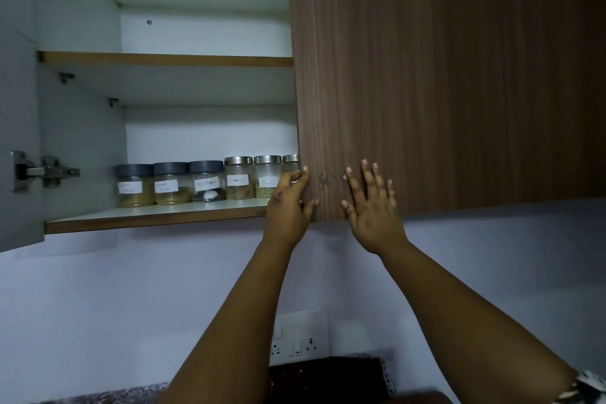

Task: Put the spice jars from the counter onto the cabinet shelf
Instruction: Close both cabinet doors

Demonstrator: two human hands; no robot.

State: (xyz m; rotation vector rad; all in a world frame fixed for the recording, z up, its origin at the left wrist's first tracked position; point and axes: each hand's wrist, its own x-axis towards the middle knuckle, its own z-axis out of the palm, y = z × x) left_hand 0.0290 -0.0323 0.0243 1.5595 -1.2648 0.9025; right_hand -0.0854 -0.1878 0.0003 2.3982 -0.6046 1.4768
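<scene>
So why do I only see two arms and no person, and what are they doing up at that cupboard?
The camera sits on the person's head, so you see what they see: just their own arms reaching up. The left hand curls its fingers round the edge of the brown cabinet door. The right hand lies flat on that door, holding nothing. Inside, on the lower shelf, stand spice jars in a row: three with dark lids, then shiny-lidded ones, the last half hidden behind the door. The upper shelf looks bare.

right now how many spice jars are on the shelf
6, in one row on the lower shelf: three dark-lidded jars at left, then three steel-lidded jars, the last half hidden by the door. More may sit behind it.
</scene>
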